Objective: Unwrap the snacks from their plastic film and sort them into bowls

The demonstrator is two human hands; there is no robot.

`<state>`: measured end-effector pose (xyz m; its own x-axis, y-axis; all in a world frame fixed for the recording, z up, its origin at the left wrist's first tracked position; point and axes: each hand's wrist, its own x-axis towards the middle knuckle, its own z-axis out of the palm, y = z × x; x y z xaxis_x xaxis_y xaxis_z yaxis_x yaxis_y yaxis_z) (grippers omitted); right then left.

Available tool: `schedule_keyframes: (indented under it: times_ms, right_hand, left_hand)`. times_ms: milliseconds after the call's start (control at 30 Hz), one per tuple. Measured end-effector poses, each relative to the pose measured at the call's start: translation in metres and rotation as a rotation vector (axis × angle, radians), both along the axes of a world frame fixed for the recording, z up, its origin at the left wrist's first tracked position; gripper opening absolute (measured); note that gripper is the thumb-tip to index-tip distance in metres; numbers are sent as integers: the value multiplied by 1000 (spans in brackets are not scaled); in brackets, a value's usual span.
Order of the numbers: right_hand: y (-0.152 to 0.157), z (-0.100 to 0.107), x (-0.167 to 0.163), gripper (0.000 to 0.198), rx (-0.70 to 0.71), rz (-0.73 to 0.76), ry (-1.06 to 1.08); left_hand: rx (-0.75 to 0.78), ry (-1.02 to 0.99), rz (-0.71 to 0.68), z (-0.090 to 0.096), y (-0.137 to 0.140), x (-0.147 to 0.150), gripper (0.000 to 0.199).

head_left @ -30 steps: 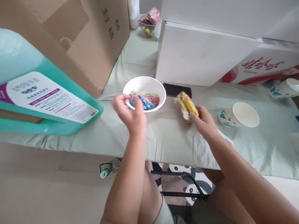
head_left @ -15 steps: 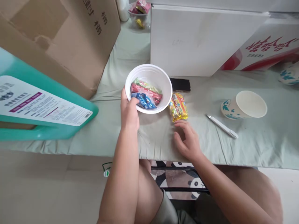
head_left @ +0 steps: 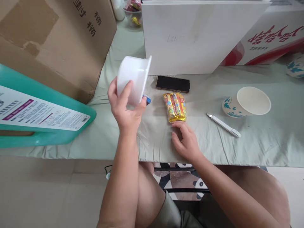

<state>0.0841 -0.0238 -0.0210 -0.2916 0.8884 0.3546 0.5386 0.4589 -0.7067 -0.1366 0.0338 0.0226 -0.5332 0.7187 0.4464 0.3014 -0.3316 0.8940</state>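
My left hand (head_left: 127, 107) grips a white plastic bowl (head_left: 133, 76), tipped on its side with its mouth facing right. A bit of a blue-wrapped packet (head_left: 147, 100) shows at the lower rim by my thumb; the rest of the bowl's inside is hidden. My right hand (head_left: 186, 141) rests on the cloth with its thumb apart from loosely bent fingers, holding nothing. Its fingertips are at the lower edge of a yellow snack packet (head_left: 175, 107). Behind that packet lies a black phone (head_left: 173, 84).
To the right are a white utility knife (head_left: 223, 125) and a tilted paper cup (head_left: 251, 100). A white box (head_left: 180, 41) stands behind. On the left are a green jug (head_left: 47, 126) and a cardboard box (head_left: 59, 47). Green cloth (head_left: 156, 145) covers the table.
My left hand has turned the bowl from mouth-up onto its side, hiding most of the wrapped packets, and shifted left. More of the phone is uncovered. My right hand stays by the yellow packet.
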Motion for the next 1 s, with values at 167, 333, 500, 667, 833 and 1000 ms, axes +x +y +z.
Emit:
schedule_keyframes:
  times_ms: [167,333,500,667,833,1000]
  right_hand:
    - [0,1,0,25,-44,-8,-21]
    - [0,1,-1,29,-21,18,-100]
    - [1,-1,-2,30,2,19,-155]
    - [1,-1,-2,26,-5,9,-171]
    - [1,-1,-1,23,-3,-2,-188]
    - [1,0,-3,22,-15,-17,-189]
  left_hand:
    - [-77,66,-70,12,-5,1,45]
    - [-66,66,-55,13,-7,1,52]
    - [184,136,191,20,-12,0,46]
    - [175,-273,394,19,-9,-21,39]
    - [-178,-641,213,-14,-3,-50,38]
    - [-182,-688,79,-18,-3,-57,62]
